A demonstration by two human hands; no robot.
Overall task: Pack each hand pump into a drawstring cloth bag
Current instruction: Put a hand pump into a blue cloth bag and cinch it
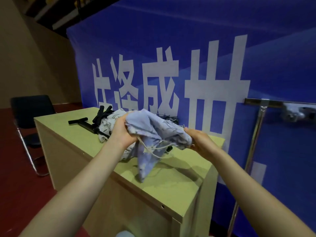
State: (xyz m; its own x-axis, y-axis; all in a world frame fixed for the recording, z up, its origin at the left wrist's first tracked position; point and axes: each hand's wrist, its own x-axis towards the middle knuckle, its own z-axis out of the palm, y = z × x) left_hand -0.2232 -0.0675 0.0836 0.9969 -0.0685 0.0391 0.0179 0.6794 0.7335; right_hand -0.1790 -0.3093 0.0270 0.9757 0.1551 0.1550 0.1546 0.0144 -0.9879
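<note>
Both hands hold up a pale blue drawstring cloth bag [153, 132] above the table [179, 182]. My left hand [122, 132] grips its left edge and my right hand [199, 141] pinches its right edge. The bag's lower end droops onto the tabletop and a beige cord hangs from its gathered mouth. Behind my left hand lies a white bag with a leaf print [109, 124]. Black hand pumps [80, 120] with T-handles lie at the table's far left, partly hidden by the cloth.
A blue banner [205, 48] with big white characters stands right behind the table. A black chair [32, 110] with a metal frame stands to the left on red floor. A chrome stand [254, 134] rises at the right.
</note>
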